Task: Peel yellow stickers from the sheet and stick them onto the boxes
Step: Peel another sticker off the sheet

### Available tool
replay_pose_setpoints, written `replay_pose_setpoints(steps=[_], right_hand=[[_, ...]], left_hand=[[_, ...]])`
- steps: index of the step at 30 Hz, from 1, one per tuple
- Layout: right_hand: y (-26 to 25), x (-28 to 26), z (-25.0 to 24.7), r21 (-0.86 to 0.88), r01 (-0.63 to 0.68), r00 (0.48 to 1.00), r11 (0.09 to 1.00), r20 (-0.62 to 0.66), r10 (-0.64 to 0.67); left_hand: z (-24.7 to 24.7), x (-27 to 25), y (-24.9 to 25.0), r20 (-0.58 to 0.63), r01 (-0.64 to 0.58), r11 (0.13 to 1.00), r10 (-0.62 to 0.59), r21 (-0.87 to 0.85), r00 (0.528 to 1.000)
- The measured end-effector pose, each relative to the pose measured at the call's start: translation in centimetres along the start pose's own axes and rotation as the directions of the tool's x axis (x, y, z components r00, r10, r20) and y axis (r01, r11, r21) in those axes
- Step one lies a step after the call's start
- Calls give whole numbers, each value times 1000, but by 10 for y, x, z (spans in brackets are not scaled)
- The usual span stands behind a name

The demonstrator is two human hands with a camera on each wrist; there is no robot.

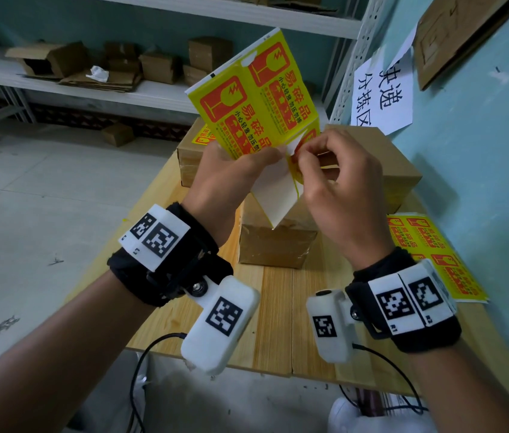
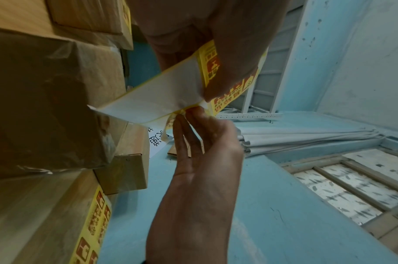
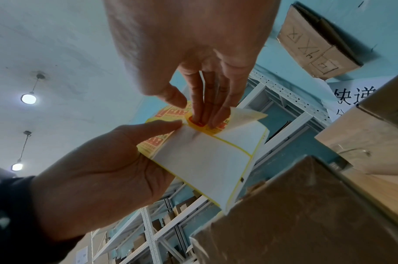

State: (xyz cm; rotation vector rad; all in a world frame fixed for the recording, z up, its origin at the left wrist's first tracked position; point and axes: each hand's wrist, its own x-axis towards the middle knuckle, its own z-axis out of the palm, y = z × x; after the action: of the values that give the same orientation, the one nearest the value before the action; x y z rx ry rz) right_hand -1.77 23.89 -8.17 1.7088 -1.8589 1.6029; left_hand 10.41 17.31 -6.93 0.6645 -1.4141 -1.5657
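Centre frame: the left hand (image 1: 225,179) grips a yellow sticker sheet with red fragile-goods print (image 1: 256,101), its lower white backing folded forward; the right hand (image 1: 337,195) pinches one yellow sticker's lifted corner (image 3: 202,126) above brown taped cardboard boxes (image 1: 278,245). Only the right wrist view shows the fingertips (image 3: 199,119) on the sticker.

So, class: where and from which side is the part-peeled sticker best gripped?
Pinch the sticker by its lifted corner, coming from the right, while the left hand holds the sheet. That corner already curls off the white backing beside the right hand, so fingers can get under it.
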Motion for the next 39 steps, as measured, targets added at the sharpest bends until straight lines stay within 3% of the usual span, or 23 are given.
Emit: replay_pose_setpoints(steps=[3, 12, 39], right_hand=[[-2, 1, 0, 59, -74, 997, 996, -4, 74], [1, 2, -2, 61, -71, 997, 996, 3, 71], [3, 3, 2, 87, -115, 993, 990, -12, 116]], left_hand=[[1, -2, 0, 32, -30, 999, 29, 20, 999], [3, -3, -2, 57, -45, 998, 43, 38, 997], [-3, 4, -1, -64, 40, 991, -49, -127, 997]])
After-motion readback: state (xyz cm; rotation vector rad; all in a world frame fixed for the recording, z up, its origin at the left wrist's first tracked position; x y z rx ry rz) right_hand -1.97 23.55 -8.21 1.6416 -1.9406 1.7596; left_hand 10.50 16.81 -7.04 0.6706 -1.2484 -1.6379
